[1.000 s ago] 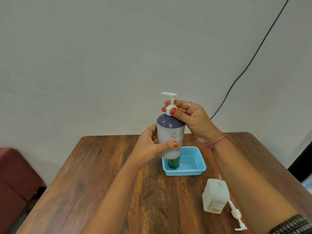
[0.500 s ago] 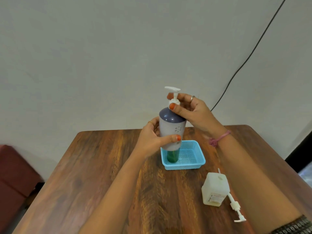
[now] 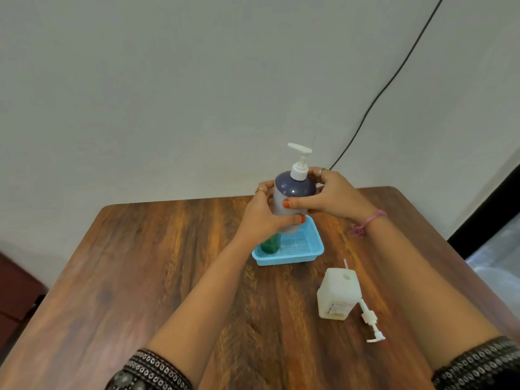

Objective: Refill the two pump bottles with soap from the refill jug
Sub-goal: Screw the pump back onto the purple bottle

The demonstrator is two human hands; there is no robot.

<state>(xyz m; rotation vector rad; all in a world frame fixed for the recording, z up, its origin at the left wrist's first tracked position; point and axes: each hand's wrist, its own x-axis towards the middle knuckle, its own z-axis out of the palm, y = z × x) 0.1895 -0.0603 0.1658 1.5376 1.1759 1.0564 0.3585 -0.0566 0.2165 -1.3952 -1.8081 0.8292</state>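
Both bare forearms reach forward, hands raised and closed together.

The left hand (image 3: pixel 260 218) curls its fingers with the orange-nailed thumb pointing right; the right hand (image 3: pixel 332 197) wraps from the opposite side, thumb laid across, ring on one finger, pink thread bracelet (image 3: pixel 365 222) at its wrist.

The table's (image 3: pixel 140 277) left half and near edge lie bare. Toward its far edge the blue basket (image 3: pixel 289 254) blocks passage; near the right edge stand a white bottle (image 3: pixel 337 294) and loose pump (image 3: pixel 370 319), seemingly touching.
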